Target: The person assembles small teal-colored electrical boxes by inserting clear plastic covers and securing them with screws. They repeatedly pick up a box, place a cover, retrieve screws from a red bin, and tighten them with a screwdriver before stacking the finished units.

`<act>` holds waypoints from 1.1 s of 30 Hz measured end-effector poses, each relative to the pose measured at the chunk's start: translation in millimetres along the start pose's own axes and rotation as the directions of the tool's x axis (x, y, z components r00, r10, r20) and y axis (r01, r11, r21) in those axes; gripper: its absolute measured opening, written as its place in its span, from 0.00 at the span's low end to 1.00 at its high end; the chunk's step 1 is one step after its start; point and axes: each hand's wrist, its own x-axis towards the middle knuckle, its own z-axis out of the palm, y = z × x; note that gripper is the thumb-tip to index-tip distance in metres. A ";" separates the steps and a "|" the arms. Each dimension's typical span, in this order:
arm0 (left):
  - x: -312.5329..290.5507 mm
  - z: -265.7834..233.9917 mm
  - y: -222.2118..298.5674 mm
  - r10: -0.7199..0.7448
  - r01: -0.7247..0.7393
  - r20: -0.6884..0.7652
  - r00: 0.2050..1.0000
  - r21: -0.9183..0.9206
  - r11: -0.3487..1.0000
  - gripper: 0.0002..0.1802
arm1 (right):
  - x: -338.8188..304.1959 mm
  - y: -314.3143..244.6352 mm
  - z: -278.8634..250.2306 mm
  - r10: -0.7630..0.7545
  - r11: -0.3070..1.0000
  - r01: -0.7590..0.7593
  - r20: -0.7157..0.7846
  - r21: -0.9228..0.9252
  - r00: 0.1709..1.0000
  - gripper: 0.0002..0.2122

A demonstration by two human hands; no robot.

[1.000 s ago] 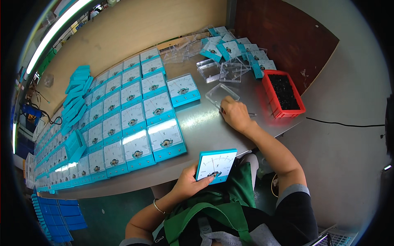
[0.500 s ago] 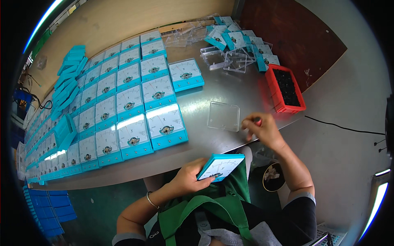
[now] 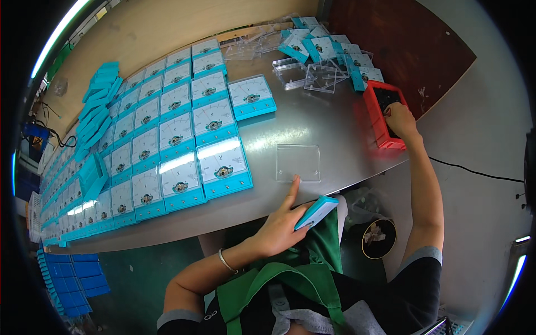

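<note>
My left hand (image 3: 277, 231) holds a teal panel meter (image 3: 320, 211) with a white dial, tilted steeply at the table's front edge. Its index finger stretches forward to the near edge of a clear plastic cover (image 3: 298, 161), which lies flat on the metal table. At the right, my right hand (image 3: 401, 120) reaches into a red bin (image 3: 376, 124) of small black parts (image 3: 385, 97). The fingers there are bent and drawn together; their tips are partly hidden, and I cannot make out what is between them.
Rows of teal meters (image 3: 178, 131) fill the left of the table, with one meter (image 3: 251, 96) set apart. Teal housings (image 3: 92, 131) are stacked at the far left. Loose clear covers (image 3: 321, 77) and piled meters (image 3: 322, 49) lie at the back. A round waste bin (image 3: 379, 239) stands below.
My right hand has moved from beside the clear cover, where it held something small and red, up and right into the red bin. The left hand has tipped the meter and extended its index finger.
</note>
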 end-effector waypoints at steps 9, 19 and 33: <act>-23.6 -0.2 -14.1 0.028 -0.025 0.005 1.000 -0.306 0.952 0.25 | -66.2 -90.0 -27.9 -0.245 0.784 0.383 -0.323 0.488 0.914 0.04; -88.7 -11.3 -19.1 -0.398 0.237 0.057 0.916 -0.876 0.420 0.28 | -180.1 -181.6 45.6 -0.739 0.508 0.800 -0.317 0.318 0.595 0.09; -355.4 41.7 -125.7 -0.924 -0.413 -0.309 0.224 -0.889 0.197 0.18 | -152.7 -266.0 14.9 -0.692 0.494 0.560 -0.090 0.666 0.717 0.04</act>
